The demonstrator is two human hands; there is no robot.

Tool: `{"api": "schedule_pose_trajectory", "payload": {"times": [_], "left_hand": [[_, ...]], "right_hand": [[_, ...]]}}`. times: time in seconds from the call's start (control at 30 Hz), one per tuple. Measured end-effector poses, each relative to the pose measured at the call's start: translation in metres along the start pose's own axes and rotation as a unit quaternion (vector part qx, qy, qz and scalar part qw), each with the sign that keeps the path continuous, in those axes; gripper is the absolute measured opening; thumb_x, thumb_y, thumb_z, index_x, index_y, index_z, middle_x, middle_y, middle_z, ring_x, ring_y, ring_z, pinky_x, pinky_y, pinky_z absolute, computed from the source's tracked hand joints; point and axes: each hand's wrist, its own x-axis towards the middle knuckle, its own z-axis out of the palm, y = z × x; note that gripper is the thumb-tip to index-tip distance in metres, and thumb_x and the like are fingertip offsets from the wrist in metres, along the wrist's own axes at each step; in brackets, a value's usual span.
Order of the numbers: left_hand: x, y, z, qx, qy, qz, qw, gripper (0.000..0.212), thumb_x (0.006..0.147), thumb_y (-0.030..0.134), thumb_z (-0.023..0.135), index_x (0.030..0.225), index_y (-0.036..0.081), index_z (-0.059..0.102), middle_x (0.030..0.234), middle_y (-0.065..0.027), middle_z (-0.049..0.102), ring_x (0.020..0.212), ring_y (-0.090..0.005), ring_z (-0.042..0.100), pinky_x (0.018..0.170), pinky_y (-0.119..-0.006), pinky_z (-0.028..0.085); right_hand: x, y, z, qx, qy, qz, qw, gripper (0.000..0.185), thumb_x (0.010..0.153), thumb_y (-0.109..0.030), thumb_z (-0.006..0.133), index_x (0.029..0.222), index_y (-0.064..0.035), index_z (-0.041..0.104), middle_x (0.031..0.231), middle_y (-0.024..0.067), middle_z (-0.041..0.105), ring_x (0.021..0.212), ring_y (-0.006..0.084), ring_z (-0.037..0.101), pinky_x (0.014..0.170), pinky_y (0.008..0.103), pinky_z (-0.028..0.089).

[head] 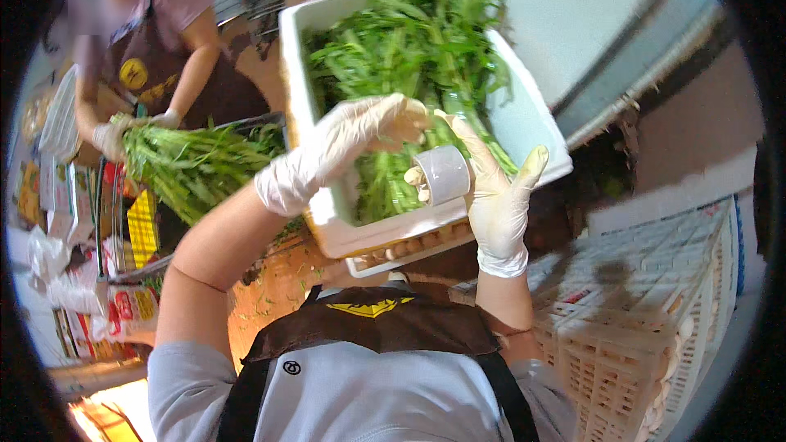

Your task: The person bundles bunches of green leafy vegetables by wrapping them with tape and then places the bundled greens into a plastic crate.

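Note:
Leafy green vegetables (393, 55) lie in long bunches inside a white foam box (546, 147). My left hand (350, 141), in a pale glove, is over the box's near left part with its fingers bent; whether it pinches anything is not clear. My right hand (500, 202), also gloved, is over the near right part, palm up. A roll of clear or whitish tape (445, 175) sits around fingers of my right hand, while its thumb and index finger stand apart. Some stems pass beneath both hands.
At the upper left a co-worker (184, 43) in gloves and a brown apron holds greens (190, 166) over a wire cart (101, 221). A tray of eggs (405, 250) shows under the foam box. Plastic crates (608, 362) stand at the lower right, and leaf scraps litter the floor (270, 288).

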Motion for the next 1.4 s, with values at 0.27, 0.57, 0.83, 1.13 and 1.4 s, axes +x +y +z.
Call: {"api": "schedule_pose_trajectory", "payload": {"times": [0.27,0.57,0.83,1.13,1.4], "left_hand": [[-0.16,-0.034,-0.065,-0.203,0.121,0.067,0.969,0.052,0.079,0.017,0.066,0.123,-0.002,0.046,0.115,-0.0076,0.055,0.102,-0.0147,0.053,0.091,-0.03,0.042],[-0.321,-0.067,-0.174,-0.095,0.297,0.213,0.926,0.019,0.08,0.006,0.061,0.098,-0.001,0.063,0.102,-0.0102,0.062,0.093,-0.0166,0.057,0.087,-0.029,0.043],[-0.317,-0.136,-0.313,-0.215,0.569,0.15,0.78,0.121,0.067,0.046,0.074,0.137,-0.004,-0.011,0.136,-0.021,0.029,0.127,-0.0294,0.027,0.104,-0.035,0.023],[-0.27,-0.143,-0.304,-0.488,0.434,0.158,0.74,0.043,0.083,0.024,0.062,0.117,0.002,0.05,0.102,-0.0084,0.06,0.086,-0.0179,0.06,0.077,-0.032,0.05],[-0.294,-0.154,-0.256,-0.582,0.362,0.192,0.702,0.044,0.08,0.02,0.064,0.118,0.003,0.049,0.105,-0.0107,0.059,0.09,-0.0206,0.06,0.079,-0.035,0.052]], "right_hand": [[0.023,0.066,0.15,-0.521,-0.208,-0.235,0.793,0.067,0.085,-0.031,0.057,0.136,-0.0005,0.026,0.129,0.0165,0.043,0.116,0.0293,0.047,0.106,0.0418,0.02],[0.054,0.166,0.279,-0.404,-0.395,0.071,0.822,0.027,0.083,-0.028,0.059,0.096,-0.0044,0.055,0.073,0.0058,0.06,0.067,0.0178,0.059,0.096,0.0362,0.035],[0.215,0.184,0.373,-0.15,-0.389,0.245,0.875,0.03,0.088,-0.029,0.055,0.078,-0.0017,0.061,0.065,0.0046,0.062,0.05,0.0096,0.057,0.049,0.0203,0.047],[0.249,0.296,0.386,-0.113,-0.438,0.341,0.824,0.038,0.091,-0.023,0.049,0.123,-0.0016,0.046,0.077,0.0022,0.059,0.062,0.0082,0.057,0.055,0.0203,0.046],[0.183,0.285,0.397,-0.188,-0.396,0.283,0.853,0.022,0.087,-0.019,0.054,0.091,0.0005,0.061,0.082,0.0061,0.061,0.066,0.0091,0.056,0.058,0.0212,0.044]]}}
